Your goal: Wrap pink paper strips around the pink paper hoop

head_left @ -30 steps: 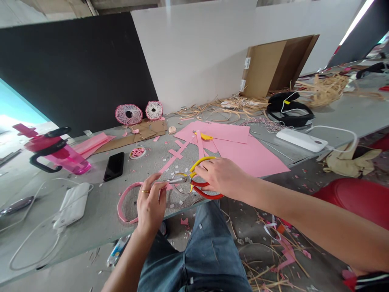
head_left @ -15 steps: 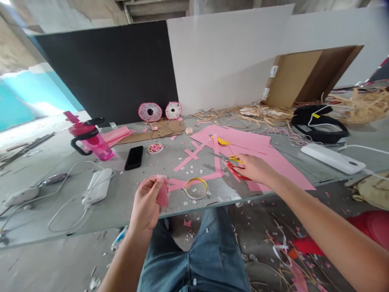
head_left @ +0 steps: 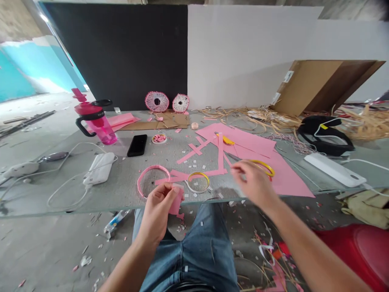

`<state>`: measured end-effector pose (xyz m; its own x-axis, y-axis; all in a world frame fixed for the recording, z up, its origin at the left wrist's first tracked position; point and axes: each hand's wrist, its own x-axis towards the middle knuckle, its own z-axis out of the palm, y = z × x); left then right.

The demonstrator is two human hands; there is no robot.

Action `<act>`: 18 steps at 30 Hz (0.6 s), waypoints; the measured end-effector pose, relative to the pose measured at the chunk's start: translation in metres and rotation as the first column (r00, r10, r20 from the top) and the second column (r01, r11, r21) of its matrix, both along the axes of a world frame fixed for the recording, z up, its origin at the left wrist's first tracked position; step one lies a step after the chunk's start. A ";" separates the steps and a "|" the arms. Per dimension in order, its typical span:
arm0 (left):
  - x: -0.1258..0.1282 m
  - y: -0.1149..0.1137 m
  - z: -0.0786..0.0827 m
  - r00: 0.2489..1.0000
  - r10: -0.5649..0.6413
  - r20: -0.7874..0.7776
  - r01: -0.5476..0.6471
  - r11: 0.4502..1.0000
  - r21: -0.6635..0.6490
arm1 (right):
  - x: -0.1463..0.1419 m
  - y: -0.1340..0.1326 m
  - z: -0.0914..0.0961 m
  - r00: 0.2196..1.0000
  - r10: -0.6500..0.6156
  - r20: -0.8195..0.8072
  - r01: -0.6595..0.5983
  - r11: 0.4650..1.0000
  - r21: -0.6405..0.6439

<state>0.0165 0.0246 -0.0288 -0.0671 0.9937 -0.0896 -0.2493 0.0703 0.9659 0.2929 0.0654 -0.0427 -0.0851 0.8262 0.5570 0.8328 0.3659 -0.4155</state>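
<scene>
My left hand [head_left: 156, 213] sits at the table's front edge, pinching a small piece of pink paper [head_left: 178, 201]. Just above it lies a pink-wrapped ring [head_left: 152, 180], and a thin gold ring [head_left: 198, 182] rests to its right on pink paper strips [head_left: 206, 174]. My right hand [head_left: 252, 184] is blurred by motion, its fingers apart and holding nothing. Beside it, scissors with yellow and red handles [head_left: 263, 168] lie on a large pink sheet [head_left: 291, 182], their blades partly hidden by the hand.
A pink water bottle [head_left: 97, 127], black phone [head_left: 137, 145], and white power bank [head_left: 100, 168] stand left on the table. Another power bank [head_left: 334, 170] and a black bag [head_left: 325, 136] sit right. Paper scraps and raffia litter the table and floor.
My right hand has let go of the scissors, which now lie on the pink sheet. My left hand has moved down and right with the pink paper, and a pink-wrapped ring is back in view.
</scene>
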 end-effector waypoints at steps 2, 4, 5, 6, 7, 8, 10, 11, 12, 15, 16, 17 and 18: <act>0.006 -0.006 -0.008 0.999 -0.034 -0.033 0.033 0.999 -0.030 | -0.050 -0.021 0.007 0.938 0.276 -0.208 -0.285 0.958 -0.015; 0.009 -0.012 -0.015 0.996 -0.054 -0.077 0.052 0.998 -0.027 | -0.089 -0.036 0.008 0.856 0.388 -0.341 -0.431 0.901 -0.057; 0.010 -0.015 -0.018 0.993 -0.055 -0.108 0.054 0.998 -0.009 | -0.102 -0.041 0.007 0.828 0.397 -0.397 -0.463 0.883 -0.083; 0.010 -0.018 -0.020 0.987 -0.055 -0.149 0.057 0.998 0.014 | -0.112 -0.044 0.005 0.808 0.388 -0.444 -0.477 0.872 -0.108; 0.008 -0.021 -0.023 0.978 -0.052 -0.201 0.061 0.997 0.038 | -0.117 -0.048 0.003 0.794 0.370 -0.483 -0.484 0.865 -0.133; 0.007 -0.024 -0.025 0.964 -0.051 -0.261 0.068 0.996 0.059 | -0.120 -0.050 -0.001 0.782 0.348 -0.516 -0.486 0.860 -0.155; 0.003 -0.029 -0.029 0.925 -0.042 -0.377 0.085 0.992 0.097 | -0.120 -0.056 -0.008 0.763 0.316 -0.564 -0.496 0.845 -0.198; 0.002 -0.032 -0.032 0.906 -0.037 -0.421 0.091 0.990 0.108 | -0.119 -0.059 -0.011 0.756 0.304 -0.580 -0.503 0.837 -0.217; 0.000 -0.035 -0.034 0.893 -0.034 -0.449 0.094 0.989 0.112 | -0.117 -0.062 -0.014 0.752 0.294 -0.590 -0.509 0.828 -0.235; -0.004 -0.041 -0.043 0.889 -0.048 -0.455 0.096 0.992 0.083 | -0.117 -0.068 -0.021 0.752 0.271 -0.601 -0.514 0.812 -0.276; -0.004 -0.042 -0.045 0.895 -0.061 -0.443 0.102 0.992 0.070 | -0.117 -0.069 -0.023 0.751 0.266 -0.604 -0.513 0.811 -0.281; -0.005 -0.043 -0.048 0.901 -0.073 -0.427 0.109 0.992 0.061 | -0.119 -0.069 -0.025 0.750 0.261 -0.608 -0.510 0.813 -0.281; -0.005 -0.044 -0.050 0.908 -0.082 -0.410 0.113 0.992 0.054 | -0.120 -0.069 -0.028 0.749 0.256 -0.611 -0.502 0.821 -0.272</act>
<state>0.0114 -0.0190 -0.0784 0.0156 0.9999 -0.0008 0.1701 -0.0019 0.9854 0.1727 -0.0034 -0.0703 -0.2380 0.9408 0.2415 0.2609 0.3014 -0.9171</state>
